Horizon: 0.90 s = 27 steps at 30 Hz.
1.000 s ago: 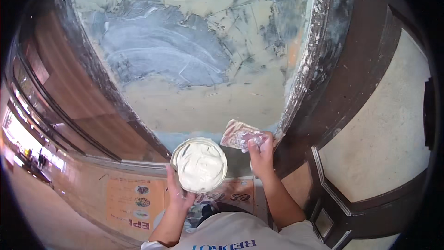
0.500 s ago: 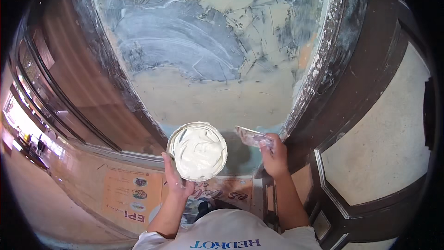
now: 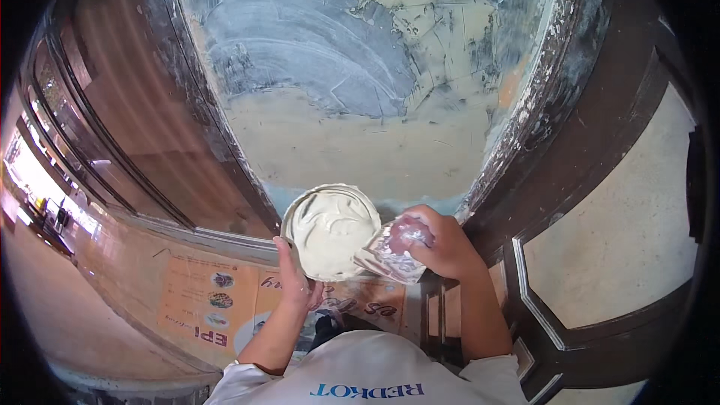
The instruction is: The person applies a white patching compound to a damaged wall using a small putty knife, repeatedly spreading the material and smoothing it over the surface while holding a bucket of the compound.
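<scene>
A round tub [image 3: 330,187] of creamy white putty [image 3: 330,236] rests in my left hand [image 3: 295,290]. The thumb lies up its left side and the fingers go underneath, partly hidden. My right hand [image 3: 444,246] grips a flat scraper [image 3: 388,261] smeared with pale putty. Its blade is at the tub's right rim; I cannot tell whether it touches the putty. Whitish smears also mark the right fingers. Beyond the tub stands a surface [image 3: 375,146] coated in beige filler, with a large blue-grey patch [image 3: 307,45] and dark scrape marks.
Worn, paint-flecked dark frames [image 3: 517,139] border the surface on both sides. A brown panel with dark bars [image 3: 112,154] is at the left. Dark woodwork with a pale panel [image 3: 615,232] stands to the right. An orange printed sheet [image 3: 199,292] covers part of the floor.
My right hand has swung the scraper down and left to the tub's rim, its blade turned downward. The tub has shifted slightly right and up in the picture.
</scene>
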Motion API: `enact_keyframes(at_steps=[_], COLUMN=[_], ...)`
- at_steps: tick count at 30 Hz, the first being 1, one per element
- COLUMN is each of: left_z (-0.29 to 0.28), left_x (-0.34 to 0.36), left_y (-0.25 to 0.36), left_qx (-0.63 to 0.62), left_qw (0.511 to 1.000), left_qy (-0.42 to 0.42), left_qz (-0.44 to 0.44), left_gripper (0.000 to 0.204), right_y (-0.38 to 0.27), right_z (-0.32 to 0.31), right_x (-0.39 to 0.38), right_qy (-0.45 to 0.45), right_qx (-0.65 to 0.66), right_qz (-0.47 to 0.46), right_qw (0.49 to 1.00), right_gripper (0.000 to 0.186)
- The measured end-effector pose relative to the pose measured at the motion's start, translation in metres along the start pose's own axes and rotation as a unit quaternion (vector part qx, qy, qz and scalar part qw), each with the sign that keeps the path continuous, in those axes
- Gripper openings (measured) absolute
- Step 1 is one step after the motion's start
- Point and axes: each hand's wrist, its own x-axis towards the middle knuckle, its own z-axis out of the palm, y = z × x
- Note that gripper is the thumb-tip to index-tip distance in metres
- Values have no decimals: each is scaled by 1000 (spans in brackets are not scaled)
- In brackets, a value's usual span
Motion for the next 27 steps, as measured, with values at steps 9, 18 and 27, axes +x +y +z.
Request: enact_keyframes(at_steps=[9, 18, 27], left_z=[-5, -17, -39], left_x=[-14, -4, 20], left_y=[0, 18, 39], left_qx=[-21, -77, -111], left_qw=[997, 994, 992], left_qy=[-44, -52, -54], left_qz=[-56, -51, -27], left_gripper=[80, 79, 72], right_y=[-27, -42, -30], right_z=[2, 12, 66], right_x=[21, 19, 21], right_qy=[8, 66, 129], right_qx=[-122, -174, -182], right_qz=[-31, -175, -162], right_qw=[992, 967, 961], right_gripper=[37, 22, 18])
